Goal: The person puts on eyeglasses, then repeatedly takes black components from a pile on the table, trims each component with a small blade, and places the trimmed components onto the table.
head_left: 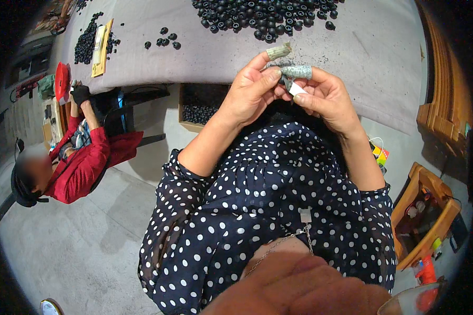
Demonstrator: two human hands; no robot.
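Observation:
My left hand [251, 89] and my right hand [323, 94] meet in front of my chest, just below the edge of a grey-covered table [373, 58]. Between their fingertips they pinch a small white piece [298, 89]. Grey-green tape wraps my left index fingertip [278, 51] and a finger of my right hand [298, 71]. A heap of small black rings [263, 16] lies on the table beyond my hands. I wear a dark blue blouse with white dots.
A person in a red top [84, 157] sits at the left, with gloved hands at the table edge. A cardboard box of black rings [197, 110] stands under the table. Another black pile [86, 42] lies far left. A wooden crate [425, 215] stands on the floor at right.

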